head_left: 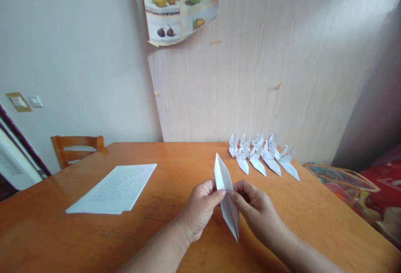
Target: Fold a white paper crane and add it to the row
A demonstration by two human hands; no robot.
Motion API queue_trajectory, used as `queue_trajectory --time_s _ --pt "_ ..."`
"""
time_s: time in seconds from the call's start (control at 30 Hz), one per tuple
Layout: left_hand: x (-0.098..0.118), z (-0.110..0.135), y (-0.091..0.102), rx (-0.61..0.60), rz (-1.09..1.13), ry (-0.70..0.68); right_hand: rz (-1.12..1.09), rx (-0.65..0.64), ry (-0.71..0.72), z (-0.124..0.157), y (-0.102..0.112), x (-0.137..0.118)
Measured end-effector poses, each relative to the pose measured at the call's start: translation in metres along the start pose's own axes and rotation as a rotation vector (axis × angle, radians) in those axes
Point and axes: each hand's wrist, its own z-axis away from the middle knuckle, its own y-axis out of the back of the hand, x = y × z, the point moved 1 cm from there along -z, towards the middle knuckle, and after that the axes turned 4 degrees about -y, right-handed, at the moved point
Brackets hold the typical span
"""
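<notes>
A folded white paper [226,200], long and diamond-shaped with a point at each end, is held above the table's near middle. My left hand [203,202] pinches its left edge, with the thumb lying on the face toward me. Its right edge is gripped by my right hand [253,204] between thumb and curled fingers. Both hands hold it at about mid-length, and the fingers behind the paper are partly hidden. A crease runs along the paper, and a narrow gap shows near its lower tip.
Several folded paper cranes [258,160] stand in rows at the table's back right. A stack of printed sheets [115,189] lies on the left of the wooden table [175,160]. Beyond it is a wooden chair [77,142]. Red and clear bags [360,185] sit past the right edge.
</notes>
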Motion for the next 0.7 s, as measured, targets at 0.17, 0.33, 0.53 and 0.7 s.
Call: queue_trajectory --time_s 0.17,0.33,0.53,0.7 --pt "0.0017 -0.0001 0.0001 -0.031 0.038 0.014 -0.228 0.004 -0.092 -0.0038 0.0009 -0.0037" --pt "0.0039 -0.0005 0.0003 -0.079 0.081 0.036 -0.313 -0.129 -0.197 -0.0039 0.0035 -0.0099" --pt "0.0041 -0.0009 0.0017 -0.056 0.105 0.056 -0.360 -0.161 -0.206 -0.0040 0.0071 -0.0045" --pt "0.0015 -0.0012 0.0033 -0.046 0.114 0.078 -0.360 -0.154 -0.217 -0.0058 0.0059 -0.0038"
